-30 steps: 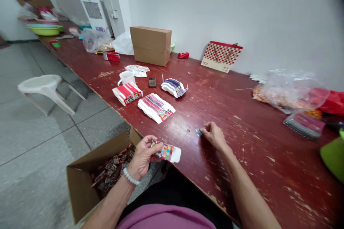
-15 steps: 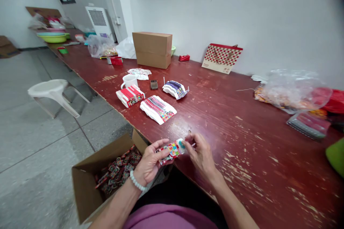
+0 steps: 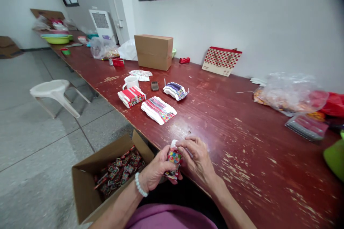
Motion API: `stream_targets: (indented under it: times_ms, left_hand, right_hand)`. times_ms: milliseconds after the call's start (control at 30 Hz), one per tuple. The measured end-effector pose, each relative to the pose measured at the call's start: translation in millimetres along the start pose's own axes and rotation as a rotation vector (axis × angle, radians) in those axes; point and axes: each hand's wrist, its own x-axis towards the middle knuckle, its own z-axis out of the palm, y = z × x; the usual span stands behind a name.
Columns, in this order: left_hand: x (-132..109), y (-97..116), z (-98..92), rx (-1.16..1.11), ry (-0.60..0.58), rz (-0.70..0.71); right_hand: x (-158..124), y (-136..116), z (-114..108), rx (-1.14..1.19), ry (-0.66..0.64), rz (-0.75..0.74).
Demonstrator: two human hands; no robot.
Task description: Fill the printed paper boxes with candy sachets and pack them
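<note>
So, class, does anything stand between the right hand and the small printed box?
Nothing visible does: the right hand is right at the white flap of the small printed box, which the left hand holds.

held carton [image 3: 174, 158]: 1 | carton stacks [image 3: 158, 109]: 3 | mug [image 3: 132, 82]: 1 | stool [image 3: 51, 88]: 1

The wooden counter [image 3: 228, 114] wears glossy red paint, rough with pale chips. The small printed carton [image 3: 174, 156] looks like smooth paperboard, the closed box [image 3: 153, 53] matt cardboard. The stool [image 3: 53, 88] looks like smooth plastic, the mug [image 3: 131, 81] ceramic.
</note>
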Motion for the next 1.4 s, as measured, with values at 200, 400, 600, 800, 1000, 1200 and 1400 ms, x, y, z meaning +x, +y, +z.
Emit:
stream_targets:
  times_ms: [200, 400, 600, 800, 1000, 1200, 1400]
  left_hand:
    - [-1.3, 12.1, 5.3, -0.174, 0.119, -0.029]
    - [-2.0, 5.3, 8.4, -0.176, 0.284, 0.016]
    - [-9.1, 0.9, 12.9, -0.034, 0.278, 0.105]
    - [-11.8, 6.1, 12.6, -0.045, 0.206, 0.006]
    - [-11.4, 9.4, 10.9, -0.126, 0.125, -0.142]
    - [-12.4, 3.4, 17.9, 0.042, 0.246, -0.063]
    - [-10.8, -1.0, 13.6, 0.025, 0.225, -0.107]
  right_hand:
    - [-14.8, 0.0, 3.2, 0.191, 0.120, 0.155]
    - [-21.7, -11.6, 13.2, 0.276, 0.070, 0.089]
    - [-14.6, -14.6, 12.0, 0.615, -0.063, 0.334]
    - [-11.9, -11.3, 12.5, 0.794, -0.164, 0.521]
    - [-13.5, -19.5, -1.8, 0.415, -0.254, 0.253]
    - [-13.2, -15.9, 6.4, 0.740, -0.249, 0.514]
    - [-7.8, -22.1, 11.1, 0.848, -0.239, 0.610]
